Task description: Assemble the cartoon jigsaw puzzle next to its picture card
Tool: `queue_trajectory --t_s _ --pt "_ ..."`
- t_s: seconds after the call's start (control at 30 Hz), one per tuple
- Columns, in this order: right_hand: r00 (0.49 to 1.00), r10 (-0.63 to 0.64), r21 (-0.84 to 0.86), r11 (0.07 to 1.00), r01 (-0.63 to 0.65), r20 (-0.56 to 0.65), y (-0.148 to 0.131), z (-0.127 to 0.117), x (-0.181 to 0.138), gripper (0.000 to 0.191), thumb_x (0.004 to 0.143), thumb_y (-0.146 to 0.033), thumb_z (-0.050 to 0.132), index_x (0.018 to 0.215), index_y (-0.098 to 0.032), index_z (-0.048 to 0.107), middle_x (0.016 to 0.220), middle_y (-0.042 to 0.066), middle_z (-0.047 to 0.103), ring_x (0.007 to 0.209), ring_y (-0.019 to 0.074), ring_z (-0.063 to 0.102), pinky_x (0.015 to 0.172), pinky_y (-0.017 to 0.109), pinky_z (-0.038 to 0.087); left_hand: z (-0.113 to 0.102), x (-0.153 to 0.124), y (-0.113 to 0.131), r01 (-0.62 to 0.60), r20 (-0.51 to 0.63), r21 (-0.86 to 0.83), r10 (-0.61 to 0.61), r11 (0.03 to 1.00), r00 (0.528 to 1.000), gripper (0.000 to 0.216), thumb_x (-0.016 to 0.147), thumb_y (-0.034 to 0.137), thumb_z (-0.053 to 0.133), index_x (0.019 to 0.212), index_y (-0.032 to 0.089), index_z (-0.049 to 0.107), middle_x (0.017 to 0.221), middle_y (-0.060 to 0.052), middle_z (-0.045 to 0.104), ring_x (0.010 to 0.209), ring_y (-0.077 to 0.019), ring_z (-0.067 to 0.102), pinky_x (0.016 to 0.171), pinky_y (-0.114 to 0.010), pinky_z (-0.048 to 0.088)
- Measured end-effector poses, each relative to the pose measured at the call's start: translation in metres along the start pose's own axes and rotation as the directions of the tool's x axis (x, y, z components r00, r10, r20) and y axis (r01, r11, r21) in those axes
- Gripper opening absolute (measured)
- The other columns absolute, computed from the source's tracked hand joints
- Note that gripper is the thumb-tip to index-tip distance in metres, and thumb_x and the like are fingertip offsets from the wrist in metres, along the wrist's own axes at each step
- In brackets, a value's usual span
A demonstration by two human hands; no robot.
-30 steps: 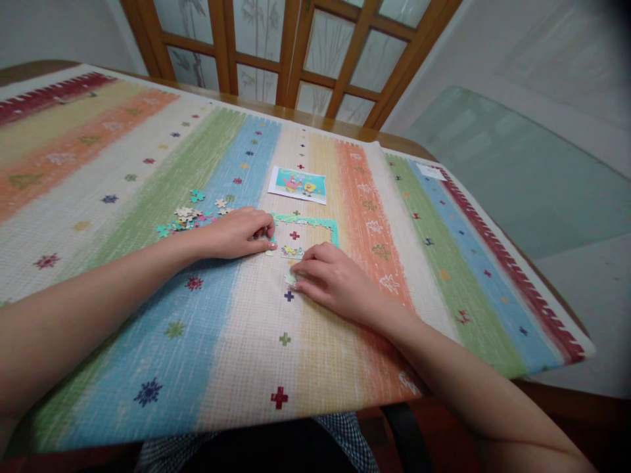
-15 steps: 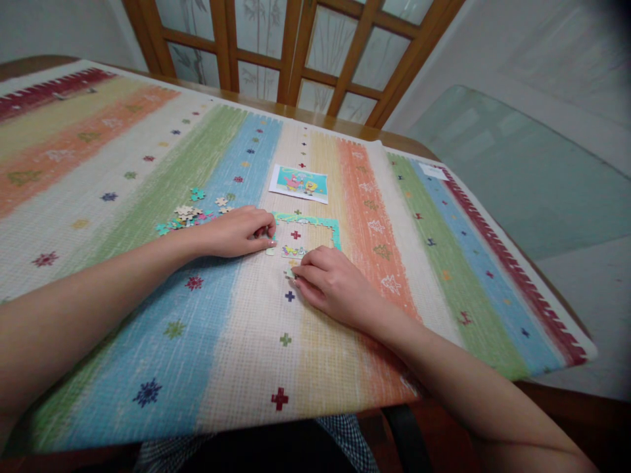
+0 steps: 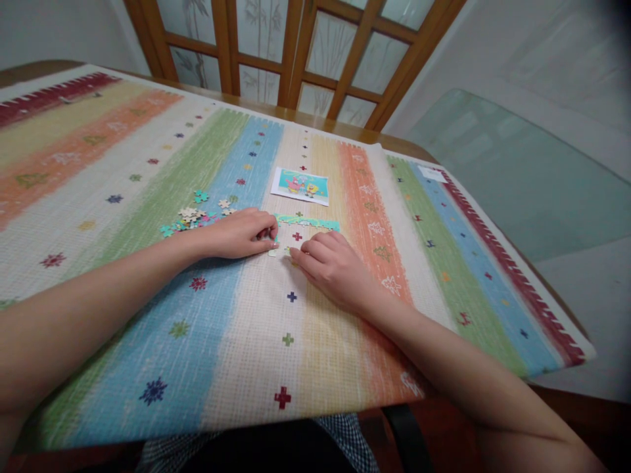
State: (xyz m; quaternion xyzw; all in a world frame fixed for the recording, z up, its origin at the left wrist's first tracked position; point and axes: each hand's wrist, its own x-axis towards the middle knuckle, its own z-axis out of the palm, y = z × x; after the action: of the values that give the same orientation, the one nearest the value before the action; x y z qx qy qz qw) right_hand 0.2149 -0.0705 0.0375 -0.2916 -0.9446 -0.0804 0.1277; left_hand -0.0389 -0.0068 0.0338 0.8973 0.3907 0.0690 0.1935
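A partly built jigsaw frame [image 3: 308, 223] with a teal top edge lies on the striped tablecloth [image 3: 231, 315]. My left hand [image 3: 241, 232] rests curled at the frame's left side, its fingertips pinching a puzzle piece at the left edge. My right hand [image 3: 330, 263] lies over the frame's lower part, with its fingers pressed down on small pieces by the lower left corner. A heap of loose puzzle pieces [image 3: 194, 213] sits just left of my left hand. A small reference picture [image 3: 300, 185] with cartoon figures lies beyond the frame.
The tablecloth covers a wooden table whose near edge is at the bottom. A wooden lattice screen [image 3: 290, 52] stands behind the table. A glass tabletop [image 3: 517, 171] lies to the right, and a white label [image 3: 432, 173] sits near the cloth's right edge.
My right hand has slid up and left from below the frame onto its lower part, carrying a small piece toward my left hand. The left hand has stayed in place.
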Motion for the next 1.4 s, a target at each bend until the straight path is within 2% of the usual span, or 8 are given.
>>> queue_trajectory --t_s 0.1,0.2,0.33,0.77,1.03,1.13,1.27,1.4 --pt "0.996 -0.071 -0.110 0.991 0.076 0.049 0.001 -0.001 0.010 0.027 0.110 -0.018 0.047 0.104 -0.019 0.073 0.092 0.009 0.071 0.092 0.0248 0.054 0.083 0.041 0.038 0.001 0.000 -0.001 -0.001 -0.007 -0.005 0.001 1.000 1.000 0.019 0.095 0.038 0.058 0.098 0.020 0.062 0.098 -0.008 0.068 0.090 -0.0237 0.060 0.080 -0.033 0.043" --pt "0.989 -0.117 -0.124 0.984 0.128 0.088 -0.001 0.001 0.018 0.027 0.109 -0.015 0.048 0.099 -0.018 0.073 0.090 0.009 0.069 0.088 0.0248 0.053 0.081 0.042 0.037 0.003 0.001 -0.002 -0.012 -0.014 -0.016 0.012 1.000 1.000 0.019 0.095 0.038 0.058 0.098 0.019 0.062 0.097 -0.009 0.067 0.090 -0.0242 0.060 0.080 -0.034 0.043" --pt "0.986 -0.120 -0.091 0.987 0.131 0.116 -0.003 0.002 0.023 0.028 0.108 -0.013 0.048 0.097 -0.020 0.072 0.089 0.008 0.069 0.088 0.0247 0.053 0.082 0.043 0.036 0.003 0.002 -0.003 -0.018 -0.014 -0.024 0.018 1.000 1.000 0.018 0.094 0.036 0.058 0.098 0.019 0.063 0.094 -0.008 0.068 0.088 -0.0237 0.060 0.079 -0.034 0.042" --pt "0.970 -0.105 -0.257 0.953 0.161 0.221 -0.013 -0.004 0.029 0.023 0.105 -0.011 0.052 0.096 -0.016 0.073 0.089 0.009 0.070 0.088 0.0260 0.054 0.081 0.043 0.035 0.002 0.002 -0.002 -0.010 0.000 -0.004 0.010 1.000 1.000 0.026 0.096 0.043 0.057 0.101 0.019 0.064 0.096 -0.009 0.068 0.090 -0.0246 0.061 0.080 -0.034 0.043" --pt "0.971 -0.051 -0.194 0.976 0.098 0.235 -0.016 -0.002 0.030 0.022 0.106 -0.014 0.053 0.098 -0.014 0.074 0.094 0.011 0.070 0.094 0.0268 0.054 0.083 0.043 0.037 0.001 0.002 -0.001 -0.017 -0.001 0.013 0.017 1.000 1.000 0.027 0.096 0.045 0.057 0.100 0.019 0.063 0.097 -0.010 0.069 0.091 -0.0249 0.061 0.080 -0.034 0.043" --pt "0.983 0.029 -0.141 0.990 -0.003 0.183 -0.012 0.002 0.027 0.021 0.107 -0.020 0.056 0.103 -0.015 0.076 0.104 0.013 0.070 0.101 0.0286 0.055 0.083 0.043 0.039 0.002 0.002 -0.003 -0.017 -0.001 0.006 0.017 1.000 1.000 0.029 0.097 0.047 0.056 0.101 0.018 0.063 0.098 -0.010 0.069 0.093 -0.0255 0.061 0.081 -0.034 0.043" --pt "0.980 0.170 0.032 0.984 -0.174 0.105 -0.001 0.009 0.016 0.020 0.106 -0.027 0.060 0.114 -0.018 0.077 0.111 0.013 0.070 0.104 0.0290 0.058 0.085 0.043 0.044 0.004 0.002 -0.003 -0.008 0.006 -0.006 0.008 1.000 1.000 0.030 0.097 0.048 0.058 0.102 0.019 0.064 0.099 -0.009 0.069 0.093 -0.0252 0.060 0.080 -0.034 0.041" --pt "0.976 0.218 0.201 0.956 -0.215 0.004 0.008 0.016 0.000 0.024 0.105 -0.021 0.057 0.117 -0.016 0.077 0.113 0.014 0.071 0.105 0.0273 0.062 0.089 0.041 0.049 0.009 0.003 0.003 0.028 -0.043 0.019 -0.027 0.999 0.999 0.036 0.098 0.056 0.060 0.099 0.020 0.064 0.098 -0.008 0.069 0.093 -0.0261 0.060 0.079 -0.034 0.040"
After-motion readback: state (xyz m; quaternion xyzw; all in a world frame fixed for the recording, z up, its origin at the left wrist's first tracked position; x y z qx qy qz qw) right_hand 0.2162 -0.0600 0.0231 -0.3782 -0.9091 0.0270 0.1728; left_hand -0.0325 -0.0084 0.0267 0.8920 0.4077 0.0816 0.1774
